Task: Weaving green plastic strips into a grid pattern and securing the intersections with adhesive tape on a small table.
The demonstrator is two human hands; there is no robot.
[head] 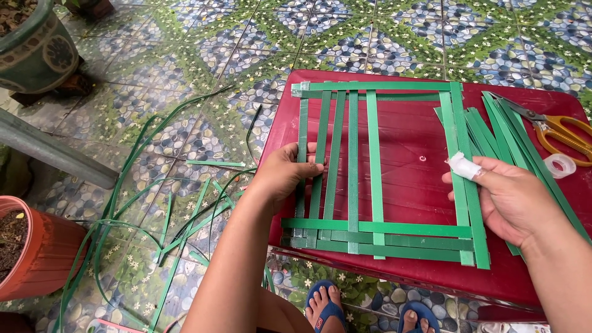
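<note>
The left hand [285, 172] gripped the left side of a green strap frame [376, 179], thumb over and fingers curled round the outermost upright strips. The right hand [509, 197] lay loosely open against the frame's right upright, a white bandage [464, 165] wrapped round its thumb; it pressed on the strip rather than clasping it.

The frame lay flat on a dark red plastic table [419, 154], covering most of its left and centre. It consisted of flat green straps: two double rails at top and bottom, with several uprights crossing between them.

In my judgement the straps were light, thin and springy, smooth enough to slide out of place where they crossed. They would flex along their length but resist bending edgewise. The soundest hold appeared to be at the crossings and corners, pinching overlapped strips together.

Loose green straps [505, 123] lay fanned just beside the frame on the right. Yellow-handled scissors [558, 132] rested across them, near a roll of clear tape [560, 165]. Offcut straps [166, 209] were scattered over the patterned tile floor [370, 31]. Two plant pots [31, 246] stood at left. Feet in blue sandals [327, 305] showed below the table.
</note>
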